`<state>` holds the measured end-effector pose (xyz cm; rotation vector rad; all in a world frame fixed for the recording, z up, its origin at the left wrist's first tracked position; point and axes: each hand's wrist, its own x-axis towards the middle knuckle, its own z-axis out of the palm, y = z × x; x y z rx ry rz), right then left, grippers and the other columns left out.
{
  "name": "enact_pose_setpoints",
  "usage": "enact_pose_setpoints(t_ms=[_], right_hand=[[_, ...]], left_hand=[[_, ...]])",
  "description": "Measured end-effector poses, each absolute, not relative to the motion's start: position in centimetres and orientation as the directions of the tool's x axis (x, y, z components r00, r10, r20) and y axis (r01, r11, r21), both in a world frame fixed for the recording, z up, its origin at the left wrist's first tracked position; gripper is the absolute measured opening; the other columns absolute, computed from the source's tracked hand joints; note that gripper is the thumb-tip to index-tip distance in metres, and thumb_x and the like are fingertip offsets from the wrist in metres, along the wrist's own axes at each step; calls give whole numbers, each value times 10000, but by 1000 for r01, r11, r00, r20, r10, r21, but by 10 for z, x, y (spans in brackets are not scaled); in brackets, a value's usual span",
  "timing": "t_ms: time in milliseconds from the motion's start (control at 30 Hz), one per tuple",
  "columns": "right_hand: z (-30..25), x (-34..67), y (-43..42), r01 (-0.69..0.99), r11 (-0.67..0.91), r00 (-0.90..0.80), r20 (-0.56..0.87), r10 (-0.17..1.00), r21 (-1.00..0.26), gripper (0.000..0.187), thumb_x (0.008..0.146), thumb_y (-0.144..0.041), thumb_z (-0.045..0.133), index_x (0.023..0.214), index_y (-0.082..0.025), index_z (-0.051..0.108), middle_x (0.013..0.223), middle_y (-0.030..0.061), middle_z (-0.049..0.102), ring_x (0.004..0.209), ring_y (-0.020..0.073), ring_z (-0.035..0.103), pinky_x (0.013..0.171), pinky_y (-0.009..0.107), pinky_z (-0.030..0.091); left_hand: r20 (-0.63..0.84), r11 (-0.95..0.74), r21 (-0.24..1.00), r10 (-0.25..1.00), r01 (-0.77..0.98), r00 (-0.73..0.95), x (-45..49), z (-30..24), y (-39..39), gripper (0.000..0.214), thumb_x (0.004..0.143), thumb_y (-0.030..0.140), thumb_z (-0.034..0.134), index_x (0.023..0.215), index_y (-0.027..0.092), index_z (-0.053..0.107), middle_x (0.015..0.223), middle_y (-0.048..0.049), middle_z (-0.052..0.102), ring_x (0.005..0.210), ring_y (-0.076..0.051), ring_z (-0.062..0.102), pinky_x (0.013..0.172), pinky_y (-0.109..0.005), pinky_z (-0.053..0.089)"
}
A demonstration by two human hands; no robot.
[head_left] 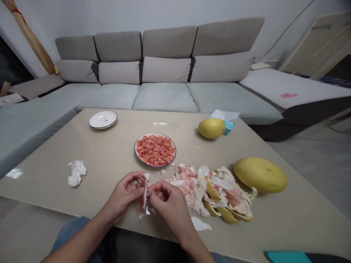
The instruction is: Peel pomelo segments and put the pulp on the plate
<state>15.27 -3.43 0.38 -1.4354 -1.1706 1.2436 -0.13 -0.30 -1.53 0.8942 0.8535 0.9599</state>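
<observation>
My left hand [127,197] grips a pomelo segment [143,188], reddish with white membrane along its edge, upright above the near side of the table. Close against it on the right, the thumb and fingers of my right hand [166,199] are pinched together at the segment's edge; what lies between those fingertips is hidden. Beyond my hands stands a dark-rimmed white plate [136,155] filled with small pieces of red pomelo flesh [155,149]. To the right of my right hand spreads a heap of peeled membrane and yellow rind [216,193].
Two whole yellow pomelos, a larger one [260,174] and a smaller one [211,128], sit at the right, the smaller beside a blue tissue pack [229,126]. A white plate [102,119] is at the back left, crumpled tissue [77,173] at the left. A teal object [287,256] lies lower right.
</observation>
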Motion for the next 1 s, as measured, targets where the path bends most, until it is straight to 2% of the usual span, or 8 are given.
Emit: enact_pose_setpoints(t_ms=[167, 300, 433, 500, 600, 667, 800, 1000], right_hand=[[5, 155, -33, 145, -118, 63, -110, 992, -982, 150, 751, -286, 588, 688, -157, 632, 543, -41, 507, 492, 102, 421, 466, 209, 320], [1, 155, -33, 298, 24, 62, 45, 997, -954, 167, 784, -207, 520, 621, -184, 547, 575, -34, 513, 542, 112, 455, 508, 214, 331], [-3, 155, -34, 434, 111, 25, 136, 990, -894, 285, 840, -213, 509, 557, -193, 484, 548, -32, 490, 534, 113, 453, 517, 226, 327], [-3, 155, -33, 452, 139, 35, 173, 984, -881, 272, 857, -235, 534, 588, -192, 533, 581, -20, 528, 544, 118, 479, 529, 230, 352], [-2, 157, -32, 406, 171, 63, 214, 975, -898, 107, 844, -188, 563, 845, -199, 670, 782, 18, 653, 639, 135, 570, 587, 233, 427], [-2, 158, -32, 362, 183, 57, 217, 974, -914, 171, 847, -167, 562, 942, -211, 698, 863, 31, 692, 691, 144, 612, 620, 239, 461], [-1, 157, -33, 357, 179, 72, 218, 973, -917, 153, 839, -178, 592, 846, -203, 743, 793, 39, 719, 676, 158, 635, 607, 248, 471], [-3, 155, -33, 403, 187, 77, 236, 969, -896, 161, 815, -169, 601, 824, -200, 758, 733, 39, 720, 619, 155, 618, 557, 246, 447]], left_hand=[[-216, 321, 879, 928, -353, 304, -3, -13, -2, 436, 724, 223, 802, 1127, 202, 635, 981, -55, 666, 866, -169, 661, 769, -255, 532], [-266, 379, 855, 907, -354, 328, -4, -12, -3, 414, 741, 244, 788, 1125, 224, 634, 1055, -61, 652, 892, -192, 679, 739, -266, 552], [-299, 416, 843, 889, -340, 346, -5, -11, -4, 384, 777, 265, 757, 1144, 242, 644, 1199, -83, 633, 936, -197, 680, 741, -263, 557], [-304, 422, 839, 888, -344, 346, -5, -11, -4, 375, 785, 267, 750, 1145, 244, 648, 1225, -86, 627, 929, -192, 680, 737, -264, 558], [-295, 422, 839, 884, -344, 364, -5, -11, -3, 389, 786, 272, 748, 1159, 237, 645, 1233, -97, 622, 904, -191, 682, 741, -279, 557], [-279, 405, 852, 887, -330, 369, -4, -11, -3, 411, 779, 272, 754, 1172, 231, 641, 1244, -104, 616, 922, -201, 677, 764, -290, 552], [-206, 314, 904, 915, -291, 346, -4, -14, -2, 445, 769, 253, 762, 1192, 219, 628, 1144, -89, 664, 933, -192, 662, 818, -281, 521], [-156, 238, 947, 928, -217, 339, -4, -20, -2, 446, 769, 258, 754, 1191, 219, 614, 993, -62, 713, 941, -206, 662, 858, -316, 508]])
